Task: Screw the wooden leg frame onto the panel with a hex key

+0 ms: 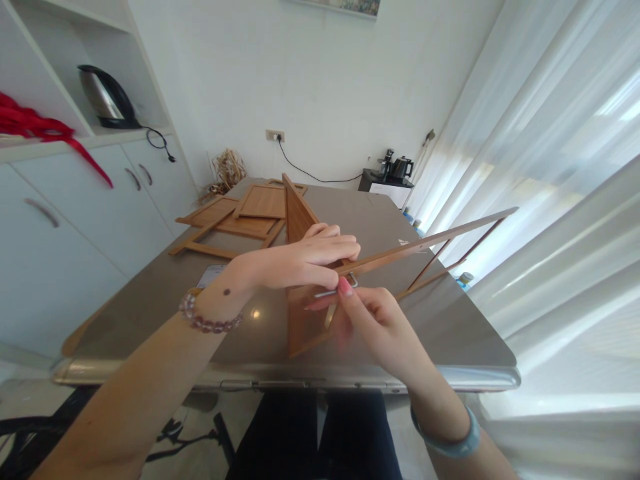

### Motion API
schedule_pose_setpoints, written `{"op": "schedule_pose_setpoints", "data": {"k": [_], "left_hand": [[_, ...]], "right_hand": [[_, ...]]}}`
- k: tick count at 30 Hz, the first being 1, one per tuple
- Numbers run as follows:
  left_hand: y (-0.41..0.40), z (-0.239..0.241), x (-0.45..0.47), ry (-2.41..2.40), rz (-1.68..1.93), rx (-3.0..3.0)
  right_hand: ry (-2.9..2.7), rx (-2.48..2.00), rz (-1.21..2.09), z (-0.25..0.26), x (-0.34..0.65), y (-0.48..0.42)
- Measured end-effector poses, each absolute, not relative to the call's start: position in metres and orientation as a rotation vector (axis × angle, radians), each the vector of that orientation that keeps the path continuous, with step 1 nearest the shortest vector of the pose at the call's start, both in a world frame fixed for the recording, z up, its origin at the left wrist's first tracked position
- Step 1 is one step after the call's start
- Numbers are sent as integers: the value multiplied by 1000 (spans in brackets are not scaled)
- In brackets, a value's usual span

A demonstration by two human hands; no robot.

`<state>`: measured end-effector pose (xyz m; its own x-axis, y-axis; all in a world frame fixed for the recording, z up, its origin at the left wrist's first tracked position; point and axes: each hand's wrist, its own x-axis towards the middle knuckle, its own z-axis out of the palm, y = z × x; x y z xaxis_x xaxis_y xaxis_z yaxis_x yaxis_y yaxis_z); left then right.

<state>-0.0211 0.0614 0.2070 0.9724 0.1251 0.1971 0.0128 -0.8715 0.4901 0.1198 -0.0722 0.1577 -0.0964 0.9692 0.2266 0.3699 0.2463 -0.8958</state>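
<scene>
My left hand [313, 261] is closed over the corner where an upright wooden panel [298, 215] meets a long wooden side frame [430, 244], gripping the joint. The frame slants up to the right, with crossbars near its far end. Pinched in the thumb and fingers of my right hand [377, 323] is a bent metal hex key [326, 293]. Its bent end is at the joint, just under my left fingers. Whether the tip sits in a screw is hidden.
More wooden panels and frames [260, 201] lie at the table's [250, 320] far left, near a paper [210, 275]. A kettle [106, 99] stands on the left shelf. A coffee pot [401, 168] is on a small cabinet behind. White curtains [565, 267] hang at right.
</scene>
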Motion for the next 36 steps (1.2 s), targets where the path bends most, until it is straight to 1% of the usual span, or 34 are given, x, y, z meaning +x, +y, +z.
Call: {"op": "schedule_pose_setpoints", "data": {"k": [2, 4, 6, 8, 10, 14, 17, 20, 23, 26, 29, 31, 33, 36], "left_hand": [[61, 208, -21, 100, 298, 2618], [60, 208, -21, 95, 295, 2617], [61, 208, -21, 96, 286, 2619], [61, 207, -21, 95, 294, 2624], [62, 206, -21, 88, 304, 2630], [62, 205, -21, 85, 306, 2636], [60, 205, -21, 79, 325, 2636], [60, 204, -21, 80, 350, 2631], [60, 203, -21, 85, 358, 2630], [60, 203, -21, 86, 335, 2616], [59, 206, -21, 106, 309, 2599], [59, 207, -20, 117, 287, 2603], [59, 208, -20, 117, 276, 2619], [60, 208, -20, 109, 276, 2624]], "right_hand": [[-1729, -1397, 568, 157, 131, -69], [-1770, -1464, 91, 154, 139, -66], [-1801, -1376, -452, 152, 145, -63], [-1851, -1227, -858, 154, 149, -60], [-1962, -1095, -1067, 160, 152, -57], [-2188, -853, -1234, 174, 157, -50], [-2127, -828, -1358, 177, 158, -48], [-1995, -925, -1422, 177, 156, -48], [-1986, -1052, -1339, 178, 151, -49], [-1954, -1182, -1068, 181, 146, -51], [-1869, -1324, -643, 182, 144, -55], [-1793, -1384, -422, 180, 145, -57], [-1716, -1413, -323, 176, 148, -58], [-1618, -1436, -352, 167, 153, -59]]}}
